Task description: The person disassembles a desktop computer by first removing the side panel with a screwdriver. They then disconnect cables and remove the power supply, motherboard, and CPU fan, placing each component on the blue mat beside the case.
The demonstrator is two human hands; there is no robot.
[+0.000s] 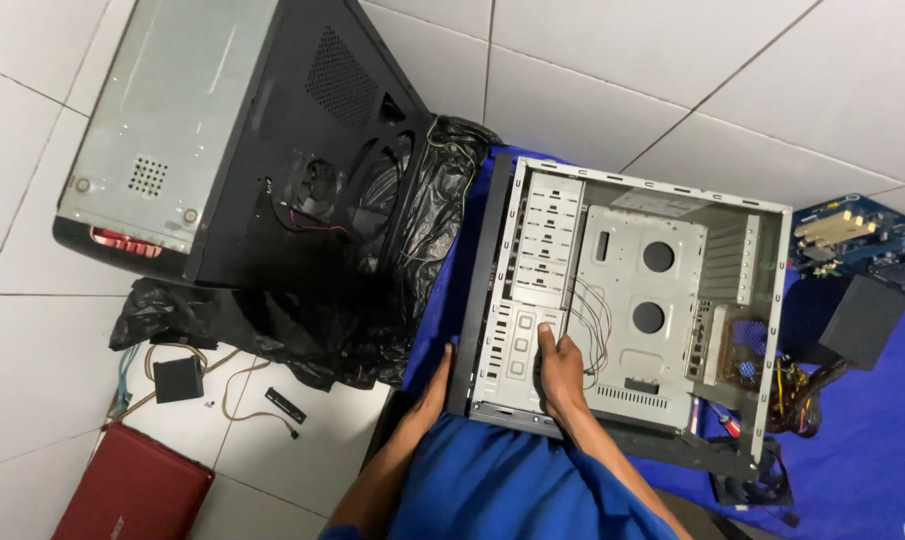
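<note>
Hands on the gutted computer case [632,300], centre of the frame.

Nearest us, our left hand [434,385] braces the case's black front edge, grip wrapped against it; our right hand [560,365] reaches inside, fingers loosely apart on the drive bay panel beside the loose front-panel wires [594,320]. We judge we are working inside the bare chassis; the next move calls for steadying the frame. Farther out: a second black tower [242,130] upper left, a motherboard [857,240] at right, all on the tiled floor [672,60].
</note>
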